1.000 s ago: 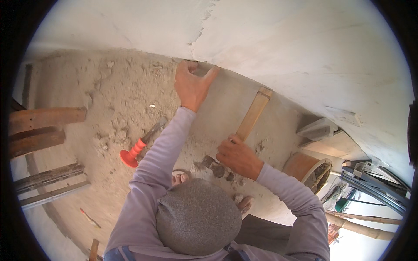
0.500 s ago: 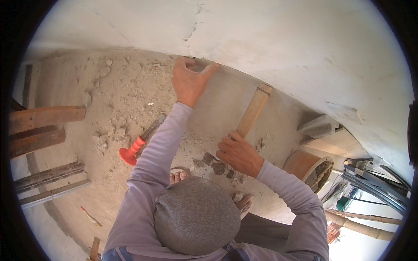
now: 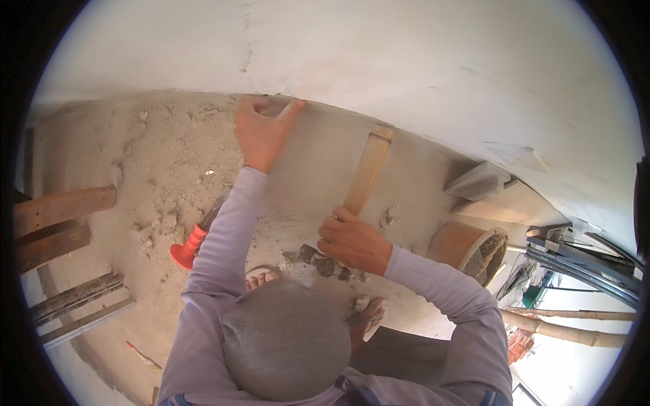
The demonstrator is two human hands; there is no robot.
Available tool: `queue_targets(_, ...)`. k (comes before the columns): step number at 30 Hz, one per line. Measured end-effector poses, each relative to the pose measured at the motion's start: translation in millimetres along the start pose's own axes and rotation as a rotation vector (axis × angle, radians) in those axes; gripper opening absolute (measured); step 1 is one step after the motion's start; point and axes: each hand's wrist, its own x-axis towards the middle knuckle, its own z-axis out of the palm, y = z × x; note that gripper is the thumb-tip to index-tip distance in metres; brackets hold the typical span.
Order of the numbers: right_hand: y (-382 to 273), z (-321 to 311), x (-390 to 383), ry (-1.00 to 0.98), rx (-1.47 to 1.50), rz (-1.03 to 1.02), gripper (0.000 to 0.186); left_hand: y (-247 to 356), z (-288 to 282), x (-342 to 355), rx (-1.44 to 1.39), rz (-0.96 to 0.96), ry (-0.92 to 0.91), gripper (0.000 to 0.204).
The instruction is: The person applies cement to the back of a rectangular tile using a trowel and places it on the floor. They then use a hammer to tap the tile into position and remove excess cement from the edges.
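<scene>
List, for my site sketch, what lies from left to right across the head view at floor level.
Stacked wooden planks → orange-handled tool → small dark stones → round bucket → bamboo pole.

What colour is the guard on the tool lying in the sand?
Orange-red guard, clearest in the head view.

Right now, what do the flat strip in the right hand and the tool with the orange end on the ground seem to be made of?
The flat strip under the right hand looks like bare, unpainted wood: pale tan, matte, square-cut end. The tool lying on the sandy ground has an orange flared guard, probably plastic or rubber; its dark shaft, partly hidden by the sleeve, may be metal.
</scene>
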Motion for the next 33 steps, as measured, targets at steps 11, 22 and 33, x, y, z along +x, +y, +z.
queue_targets(11, 3, -5, -4, -0.133, -0.160, 0.008, 0.006, 2, -1, 0, 0.003, 0.056, 0.018, 0.066)
queue_targets(22, -4, 2, -6, -0.126, -0.171, 0.046, 0.007, -2, 3, 1, -0.095, 0.021, -0.027, 0.066)
queue_targets(33, 5, 34, 8, 0.041, 0.025, 0.032, 0.007, 1, 2, -1, -0.126, -0.006, -0.036, 0.065)
